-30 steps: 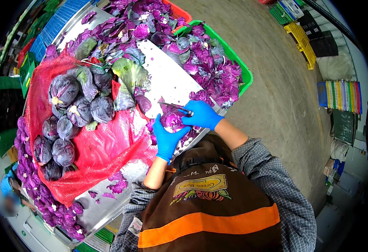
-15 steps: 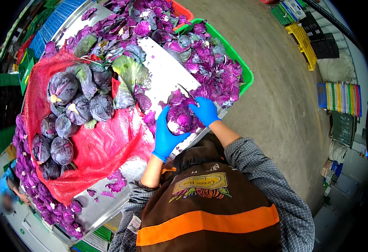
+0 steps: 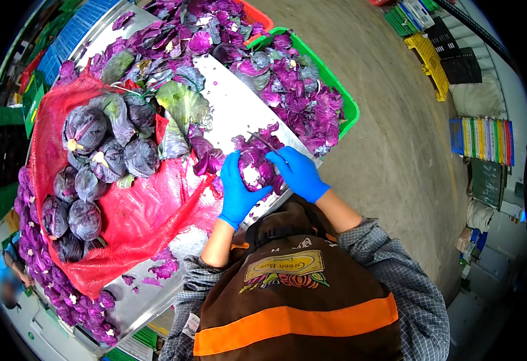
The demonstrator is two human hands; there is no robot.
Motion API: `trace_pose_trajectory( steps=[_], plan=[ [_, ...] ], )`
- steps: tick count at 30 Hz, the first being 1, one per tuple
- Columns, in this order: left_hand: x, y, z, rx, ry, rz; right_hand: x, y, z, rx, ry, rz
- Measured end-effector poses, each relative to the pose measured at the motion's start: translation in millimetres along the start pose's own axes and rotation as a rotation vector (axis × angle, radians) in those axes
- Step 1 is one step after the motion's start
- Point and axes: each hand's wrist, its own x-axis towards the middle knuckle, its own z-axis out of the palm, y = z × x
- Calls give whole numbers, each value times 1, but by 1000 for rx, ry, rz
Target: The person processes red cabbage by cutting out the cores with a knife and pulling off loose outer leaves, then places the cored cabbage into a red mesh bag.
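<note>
My left hand [image 3: 238,191], in a blue glove, is closed round the near left side of a red cabbage [image 3: 254,169] with a whitish patch facing me. My right hand [image 3: 299,173], gloved alike, grips a knife [image 3: 264,142] whose thin dark blade points away to the left, over the cabbage's far side. Its handle is hidden in the fingers. Loose purple leaves [image 3: 208,157] lie just left of the cabbage. Beneath them is the metal table [image 3: 230,99], with its edge close to my apron.
Untrimmed cabbages [image 3: 86,129] sit on a red mesh bag [image 3: 137,210] to the left. Beyond them lie heaped leaves. A green crate [image 3: 349,108] full of leaves and a red crate [image 3: 266,24] adjoin the table. Trimmed cabbages [image 3: 65,295] line its left edge; a person [image 3: 12,268] is beyond.
The knife's blade has swung lower and flatter across the cabbage. My right hand and forearm have moved slightly nearer to me and to the right, while my left hand keeps its hold.
</note>
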Motion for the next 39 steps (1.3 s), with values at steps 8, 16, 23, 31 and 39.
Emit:
trace_pose_trajectory(
  steps=[8, 16, 23, 31, 39],
  plan=[
    [14, 8, 0, 34, 2, -16, -32, -2, -24, -269, -89, -82],
    [13, 12, 2, 38, -22, -26, -31, 6, -17, -416, -84, -120],
    [13, 14, 4, 29, -26, -45, -54, 23, -13, -407, -85, -29],
    [16, 13, 3, 28, -34, -48, -48, 17, -9, -286, 76, -123],
    [19, 15, 3, 34, -61, -62, -44, 31, -3, -365, -16, -71]
  ],
)
